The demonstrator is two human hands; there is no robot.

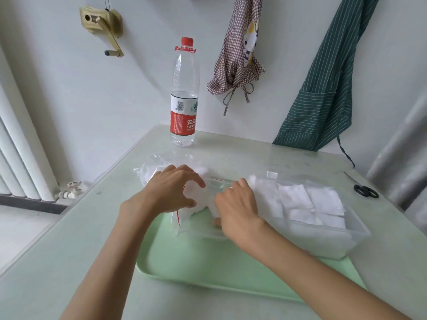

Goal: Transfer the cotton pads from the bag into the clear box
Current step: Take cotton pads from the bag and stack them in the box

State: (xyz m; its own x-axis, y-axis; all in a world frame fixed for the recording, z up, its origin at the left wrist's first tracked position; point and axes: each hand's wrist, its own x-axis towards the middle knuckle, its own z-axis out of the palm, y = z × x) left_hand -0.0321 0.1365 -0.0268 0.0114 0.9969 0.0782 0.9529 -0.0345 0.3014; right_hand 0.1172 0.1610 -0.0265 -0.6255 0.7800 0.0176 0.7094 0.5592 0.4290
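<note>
In the head view, the clear bag (161, 172) is seen lying at the far left edge of the green tray (208, 262), its mouth with the red zip strip turned toward the clear box (323, 236). The left hand (172, 189) is laid over the bag with fingers curled, gripping it around the bulge of pads. The right hand (238, 202) is placed at the bag's mouth; its fingertips are hidden, so whether film or pads are pinched cannot be told. Cotton pads (309, 202) are already laid flat in the box, which stands on the tray's right side, and more remain bunched in the bag.

The pads are judged to be very light, soft and easily crushed or scattered; they are best taken as a small stack, pinched across the flat faces. The bag film is thin, limp and likely slippery, so it should be held near the mouth to keep it open.

The tray rests on a pale glossy bench (69, 239). 1 water bottle (184, 95) stands at the back by the white wall, scissors (366, 190) lie at the right, 2 aprons hang above, and a radiator (23, 158) is seen at the left.
</note>
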